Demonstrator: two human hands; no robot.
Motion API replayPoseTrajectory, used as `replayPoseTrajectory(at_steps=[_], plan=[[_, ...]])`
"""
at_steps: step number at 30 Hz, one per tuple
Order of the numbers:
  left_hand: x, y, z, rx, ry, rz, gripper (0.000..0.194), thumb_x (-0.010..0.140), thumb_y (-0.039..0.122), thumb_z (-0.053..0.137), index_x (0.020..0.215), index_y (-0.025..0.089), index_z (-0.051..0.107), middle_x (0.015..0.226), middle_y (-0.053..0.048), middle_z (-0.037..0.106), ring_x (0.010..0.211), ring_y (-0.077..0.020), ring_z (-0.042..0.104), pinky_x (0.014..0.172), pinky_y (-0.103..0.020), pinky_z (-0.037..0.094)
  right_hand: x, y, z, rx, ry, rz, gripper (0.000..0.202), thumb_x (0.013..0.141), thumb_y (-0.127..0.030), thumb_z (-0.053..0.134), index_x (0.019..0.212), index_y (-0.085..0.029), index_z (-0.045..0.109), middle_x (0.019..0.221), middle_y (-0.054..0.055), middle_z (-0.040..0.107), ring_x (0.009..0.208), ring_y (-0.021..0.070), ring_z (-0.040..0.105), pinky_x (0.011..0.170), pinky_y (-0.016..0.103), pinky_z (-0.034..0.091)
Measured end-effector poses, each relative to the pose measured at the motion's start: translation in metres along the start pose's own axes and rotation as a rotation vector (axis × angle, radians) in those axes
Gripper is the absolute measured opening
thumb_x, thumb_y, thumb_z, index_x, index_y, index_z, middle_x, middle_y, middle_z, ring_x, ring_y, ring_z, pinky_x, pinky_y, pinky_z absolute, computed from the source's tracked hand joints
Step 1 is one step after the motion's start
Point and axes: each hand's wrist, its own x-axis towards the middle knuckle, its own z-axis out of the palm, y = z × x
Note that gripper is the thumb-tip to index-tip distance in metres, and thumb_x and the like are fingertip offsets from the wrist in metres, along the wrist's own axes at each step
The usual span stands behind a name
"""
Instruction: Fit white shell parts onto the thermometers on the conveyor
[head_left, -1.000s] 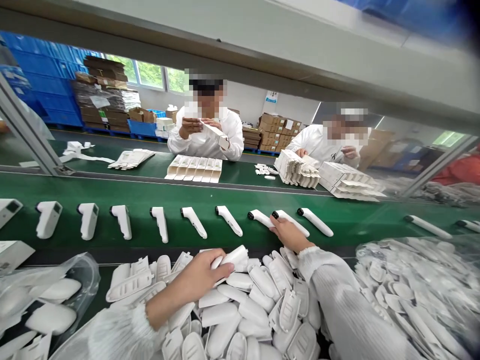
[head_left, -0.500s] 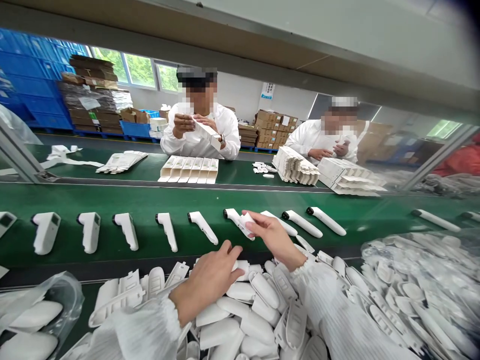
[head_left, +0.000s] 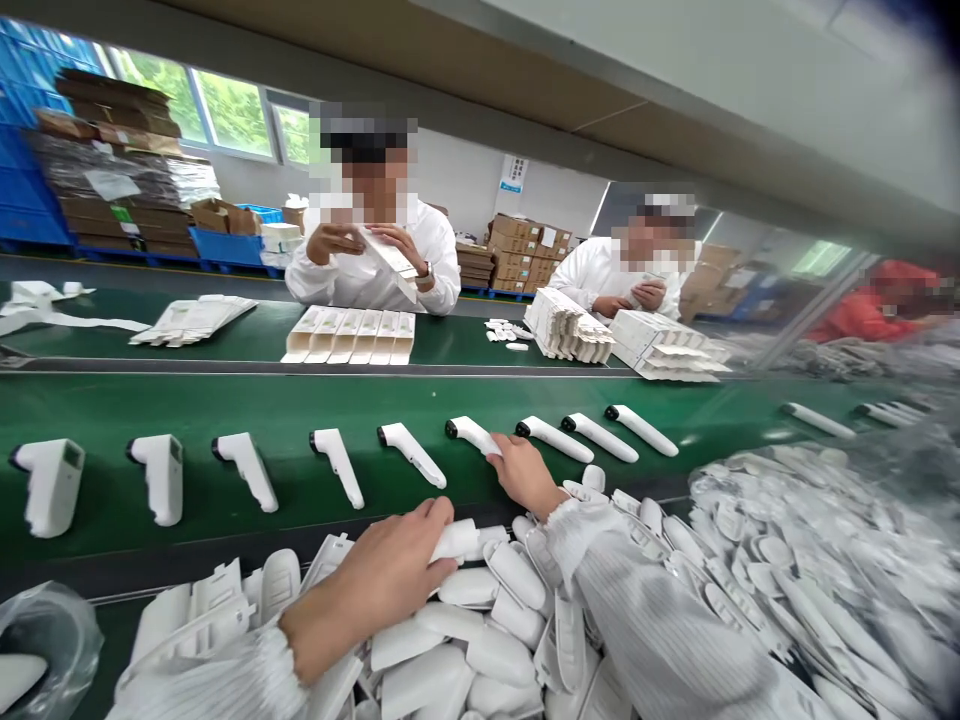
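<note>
On the green belt, my right hand (head_left: pixel 523 472) grips the handle end of a white infrared thermometer (head_left: pixel 472 436) with a black tip. Its fingers hide that end, so whether a cover sits under them cannot be seen. Lower and to the left, my left hand (head_left: pixel 379 565) is closed with thumb and fingers round a white plastic battery cover (head_left: pixel 454 540). That hand rests over a heap of loose white covers (head_left: pixel 427 675). More thermometers lie in a row, among them one (head_left: pixel 411 455) to the left and one (head_left: pixel 555 438) to the right of my right hand.
Across the green belt (head_left: pixel 300 400) sit white cartons (head_left: pixel 349 337) and folded boxes (head_left: pixel 574 325). Two people in white (head_left: pixel 439 245) work there. A clear bag of white parts (head_left: pixel 795 540) lies right; another plastic bag (head_left: pixel 75 640) lies left. A shelf (head_left: pixel 570 60) hangs overhead.
My right hand has moved from holding a white cover beside the thermometer to gripping its handle end. My left hand has closed round a cover in the heap. The view has shifted slightly.
</note>
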Motion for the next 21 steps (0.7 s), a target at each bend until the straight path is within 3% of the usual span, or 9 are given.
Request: replayPoseTrajectory(at_steps=[5, 9, 15, 18, 21], plan=[[0.002, 0.002, -0.006, -0.140, -0.017, -0.043, 0.038, 0.090, 0.042, 0.043, 0.123, 0.024, 0.051, 0.096, -0.008, 0.069, 0.088, -0.0316, 0.066, 0.066, -0.033, 0.043, 0.004, -0.001, -0.002, -0.065, 0.019, 0.063, 0.032, 0.096, -0.024, 0.051, 0.127, -0.013, 0.052, 0.115, 0.017, 0.064, 0.108, 0.0287, 0.059, 0.088, 0.034, 0.044], [-0.002, 0.000, -0.007, -0.177, -0.011, -0.014, 0.056, 0.091, 0.049, 0.042, 0.145, 0.035, 0.040, 0.103, -0.009, 0.069, 0.097, -0.0335, 0.065, 0.073, -0.035, 0.044, 0.008, 0.010, -0.005, -0.049, -0.011, 0.091, 0.033, 0.090, -0.017, 0.058, 0.122, -0.015, 0.052, 0.113, 0.014, 0.065, 0.100, 0.0259, 0.063, 0.080, 0.032, 0.045], [-0.012, -0.005, -0.003, -0.192, -0.011, -0.049, 0.060, 0.090, 0.058, 0.043, 0.148, 0.045, 0.036, 0.107, -0.006, 0.071, 0.099, -0.0336, 0.065, 0.075, -0.035, 0.046, 0.012, 0.022, -0.017, -0.008, 0.003, 0.081, 0.032, 0.094, -0.025, 0.056, 0.123, -0.012, 0.055, 0.113, 0.018, 0.066, 0.103, 0.0280, 0.064, 0.086, 0.036, 0.047], [-0.017, -0.007, -0.001, -0.212, -0.021, -0.029, 0.064, 0.089, 0.060, 0.043, 0.150, 0.042, 0.033, 0.106, -0.007, 0.072, 0.100, -0.0346, 0.065, 0.076, -0.037, 0.048, -0.001, 0.054, -0.044, 0.032, 0.028, -0.008, 0.035, 0.098, -0.030, 0.051, 0.129, -0.017, 0.057, 0.130, 0.013, 0.062, 0.119, 0.0236, 0.058, 0.100, 0.034, 0.043], [-0.019, -0.018, 0.000, -0.306, 0.008, -0.072, 0.060, 0.087, 0.062, 0.048, 0.145, 0.046, 0.041, 0.130, -0.004, 0.065, 0.119, -0.0372, 0.057, 0.088, -0.041, 0.048, -0.033, 0.107, -0.071, 0.130, 0.055, -0.110, 0.039, 0.096, -0.021, 0.044, 0.131, -0.022, 0.060, 0.142, 0.006, 0.056, 0.129, 0.0216, 0.052, 0.108, 0.034, 0.039]])
